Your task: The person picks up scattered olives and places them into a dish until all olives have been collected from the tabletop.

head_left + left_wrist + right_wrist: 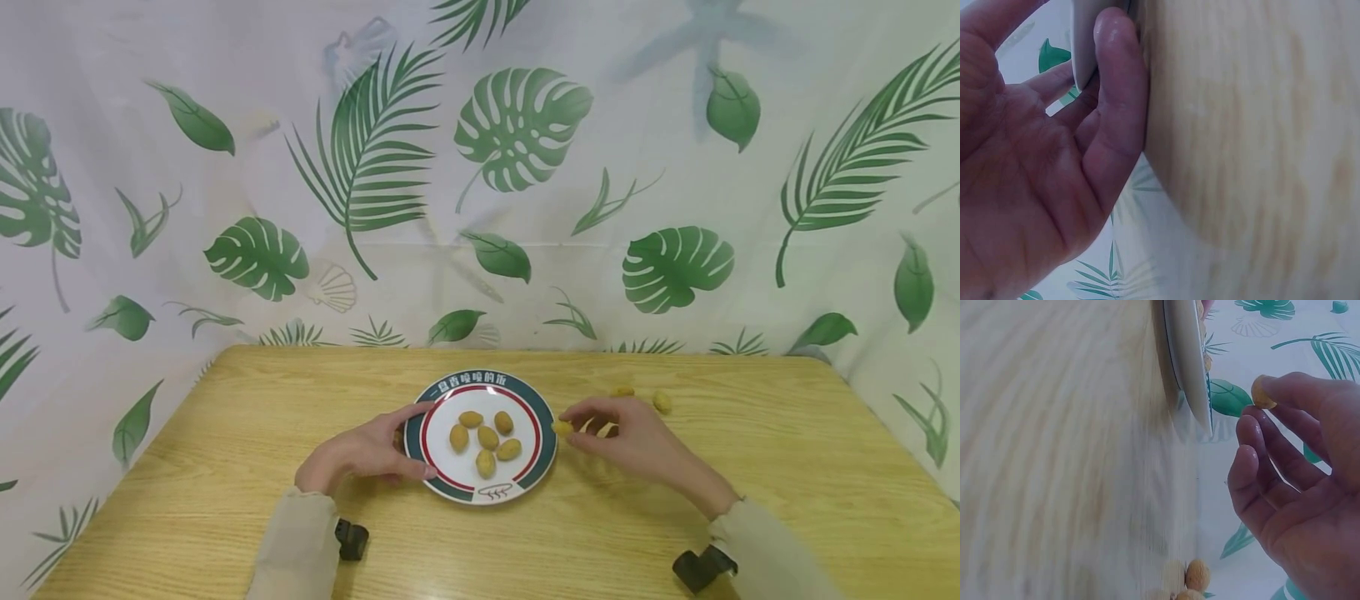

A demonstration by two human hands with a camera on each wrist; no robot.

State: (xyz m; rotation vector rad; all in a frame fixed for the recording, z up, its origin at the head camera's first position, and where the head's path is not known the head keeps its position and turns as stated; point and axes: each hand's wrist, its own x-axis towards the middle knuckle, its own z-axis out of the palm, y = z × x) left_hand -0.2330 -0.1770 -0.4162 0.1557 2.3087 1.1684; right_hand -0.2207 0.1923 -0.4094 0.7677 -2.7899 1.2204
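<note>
Through the head camera I see a white cloth [555, 275] printed with green leaves hanging behind a light wooden table [187, 517]. Two pale sleeves [295, 546] reach in from the near edge, the left one and the right one, each with a small black device [352, 540] at the wrist.

Between the hands sits a round plate [536, 475], white with a dark green border, a red ring and lettering along the far rim. The left hand [363, 450] grips its left edge; on the left wrist view I see the rim between thumb and fingers, the little finger beneath it. The right hand [637, 437] pinches one yellow-brown nut [1263, 392] between thumb and index finger, its other fingers loosely bent; I have that nut right by the plate's right rim. Six more nuts [487, 437] lie grouped on the plate, and a couple of loose nuts [662, 402] rest on the table beyond the right hand.
</note>
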